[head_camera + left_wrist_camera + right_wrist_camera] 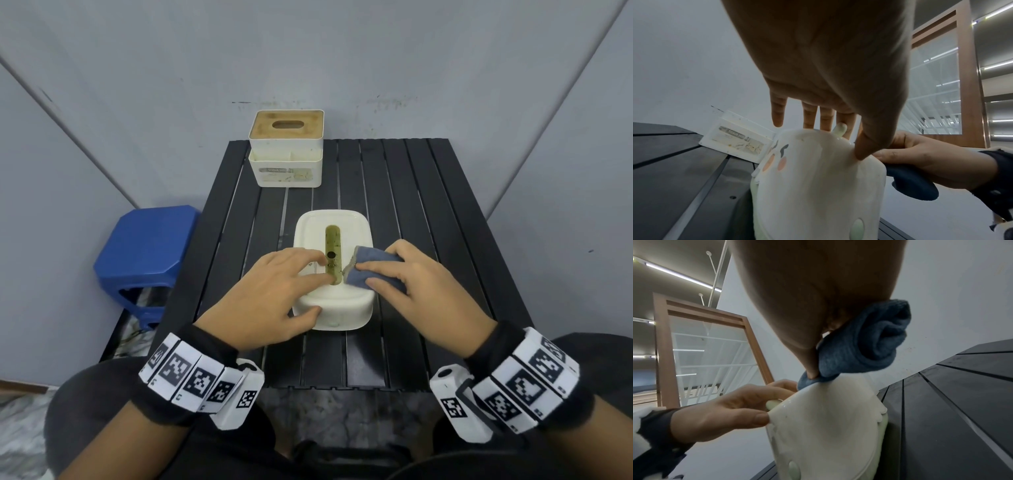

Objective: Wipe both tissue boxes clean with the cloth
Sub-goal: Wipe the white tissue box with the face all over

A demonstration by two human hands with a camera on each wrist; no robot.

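Note:
A white rounded tissue box [334, 308] with a green slot in its top lies mid-table. My left hand [318, 286] grips it, fingers across the top and thumb on the near side; the left wrist view shows that thumb on the box's printed front [818, 186]. My right hand [368, 274] holds a folded blue cloth [371, 255] and presses it on the top, right of the slot. In the right wrist view the cloth [865, 344] bunches under the palm against the box's upper edge [828, 426]. A second white tissue box [286, 168] with a wooden lid stands at the table's far left.
The black slatted table [411, 205] has bare slats to the right of both boxes. A blue plastic stool [147, 246] stands left of the table. Grey walls close in behind and on both sides. My knees sit under the near edge.

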